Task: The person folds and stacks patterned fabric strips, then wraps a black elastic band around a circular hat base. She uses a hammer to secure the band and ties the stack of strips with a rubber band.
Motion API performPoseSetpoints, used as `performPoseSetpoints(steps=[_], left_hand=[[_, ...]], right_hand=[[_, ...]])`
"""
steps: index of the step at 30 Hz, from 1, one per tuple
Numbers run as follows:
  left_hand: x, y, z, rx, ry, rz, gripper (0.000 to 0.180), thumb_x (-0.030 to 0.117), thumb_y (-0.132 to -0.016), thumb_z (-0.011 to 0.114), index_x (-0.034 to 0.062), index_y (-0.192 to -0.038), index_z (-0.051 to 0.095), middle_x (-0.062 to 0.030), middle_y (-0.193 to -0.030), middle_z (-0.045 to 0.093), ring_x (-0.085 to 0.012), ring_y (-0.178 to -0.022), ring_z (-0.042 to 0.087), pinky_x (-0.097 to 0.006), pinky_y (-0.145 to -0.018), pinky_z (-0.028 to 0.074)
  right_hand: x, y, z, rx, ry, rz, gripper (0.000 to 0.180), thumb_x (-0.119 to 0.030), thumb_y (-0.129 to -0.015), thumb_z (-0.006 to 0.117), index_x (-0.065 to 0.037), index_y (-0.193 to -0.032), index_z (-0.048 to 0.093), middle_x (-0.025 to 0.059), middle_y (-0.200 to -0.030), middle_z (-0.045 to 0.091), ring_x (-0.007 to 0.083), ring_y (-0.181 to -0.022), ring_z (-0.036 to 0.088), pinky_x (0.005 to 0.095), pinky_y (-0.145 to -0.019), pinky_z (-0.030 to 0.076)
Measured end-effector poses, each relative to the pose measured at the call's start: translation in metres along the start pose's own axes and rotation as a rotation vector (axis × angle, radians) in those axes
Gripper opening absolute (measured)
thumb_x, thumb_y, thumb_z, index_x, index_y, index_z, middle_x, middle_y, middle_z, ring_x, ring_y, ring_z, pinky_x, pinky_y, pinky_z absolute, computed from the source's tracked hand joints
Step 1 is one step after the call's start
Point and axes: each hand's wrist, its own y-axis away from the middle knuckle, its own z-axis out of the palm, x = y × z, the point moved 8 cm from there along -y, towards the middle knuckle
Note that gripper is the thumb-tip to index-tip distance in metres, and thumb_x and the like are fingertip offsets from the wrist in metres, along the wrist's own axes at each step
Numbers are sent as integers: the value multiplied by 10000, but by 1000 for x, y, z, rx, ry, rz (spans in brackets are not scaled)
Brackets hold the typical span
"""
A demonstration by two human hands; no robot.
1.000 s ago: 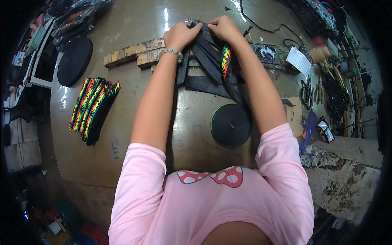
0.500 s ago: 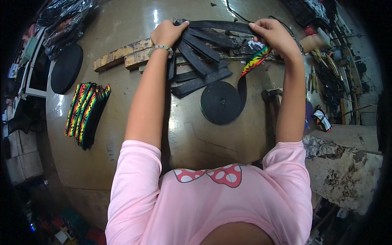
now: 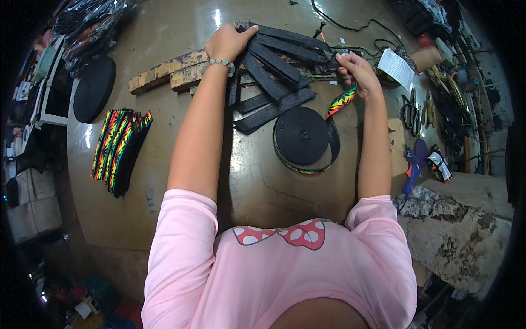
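- since half a second ago the right hand [image 3: 355, 67] has pulled the striped strap end [image 3: 341, 102] down and a little to the right, away from the black straps, while the left hand [image 3: 229, 41] has stayed on the far end of the bundle.
- left hand: clenched over the gathered ends of the black straps [image 3: 274, 71], its grip pressing them to the table [image 3: 181, 148] at the far side; a bead bracelet [image 3: 222, 62] sits on the wrist.
- the black straps fan out from that hand toward the right and near side, lying flat and overlapping.
- right hand: fingers pinched on the striped strap end, red, yellow and green, which hangs from the hand toward the roll.
- the roll of strap [image 3: 303, 137], black on top with a striped edge, lies flat on the table just near of the fan.
- wooden blocks [image 3: 164, 77] lie just left of the left wrist.
- a pile of striped straps [image 3: 119, 149] lies well apart at the left, with a black disc [image 3: 94, 89] beyond it.
- a blue glue gun [image 3: 411, 169] lies at the right edge.
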Motion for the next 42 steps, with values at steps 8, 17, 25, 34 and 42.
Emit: performPoseSetpoints(steps=[8,17,25,34,42], left_hand=[[3,4,-4,25,-13,21,675,663,-714,613,53,-981,724,-157,-916,710,-320,-900,677,-385,-811,478],[-1,-1,-1,17,-25,17,685,671,-716,607,48,-976,723,-174,-919,705,-332,-900,673,-415,-808,488],[-1,-3,-1,25,-31,34,706,699,-719,605,22,-881,720,-143,-833,700,-308,-827,676,-413,-764,481],[-1,-1,-8,-5,140,141,553,555,-769,650,27,-913,722,-175,-851,700,-300,-801,673,-381,-740,498],[10,31,-68,129,523,346,285,270,-832,728,-5,-847,656,-21,-692,620,-76,-652,541,-241,-615,454]], right_hand=[[4,0,2,-2,-35,11,235,-279,-892,670,-116,-829,513,-49,-625,516,34,-494,404,194,-430,303],[3,0,3,-17,-31,9,248,-291,-888,673,-115,-808,517,-46,-624,522,35,-484,398,193,-434,309],[-3,0,-8,10,159,-82,246,-255,-885,666,-81,-777,527,-6,-634,560,83,-496,480,250,-471,395],[-50,74,-99,355,1207,44,248,-235,-786,704,3,-844,665,148,-725,652,228,-678,633,368,-645,484],[-129,119,41,268,475,-662,439,-366,-957,530,-9,-1203,601,154,-1095,663,218,-997,627,345,-890,462]])
